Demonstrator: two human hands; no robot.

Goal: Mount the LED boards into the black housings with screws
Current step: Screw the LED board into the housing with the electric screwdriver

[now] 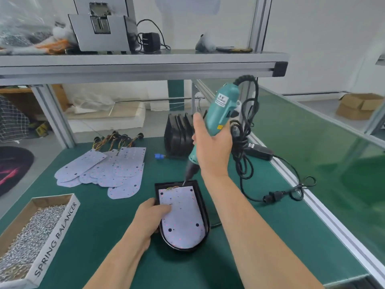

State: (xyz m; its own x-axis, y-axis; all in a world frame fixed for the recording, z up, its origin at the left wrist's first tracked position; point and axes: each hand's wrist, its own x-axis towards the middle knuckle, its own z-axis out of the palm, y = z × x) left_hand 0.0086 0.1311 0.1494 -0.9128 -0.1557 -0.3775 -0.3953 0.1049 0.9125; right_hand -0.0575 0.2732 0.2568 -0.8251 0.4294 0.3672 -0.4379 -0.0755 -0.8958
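On green mat (104,226), just ahead of person: black housing (203,207) laid with long axis running away from body, rounded end nearest; LED board (183,217) seated inside. Left rim gripped by left hand (151,215), thumb pressed on board. Right hand (212,149) wrapped round tilted electric screwdriver (218,113), bit (184,182) pointed down at board's far square end. Far end reached by right hand only; screw on bit not discernible.

Green mat (104,222) lay open between screw box (31,232) and housing (183,249); spare boards (116,170) crowded back-left; stacked housings (179,134) blocked behind; tangled cord (243,147) hogged the right; shelf (145,65) hung overhead.
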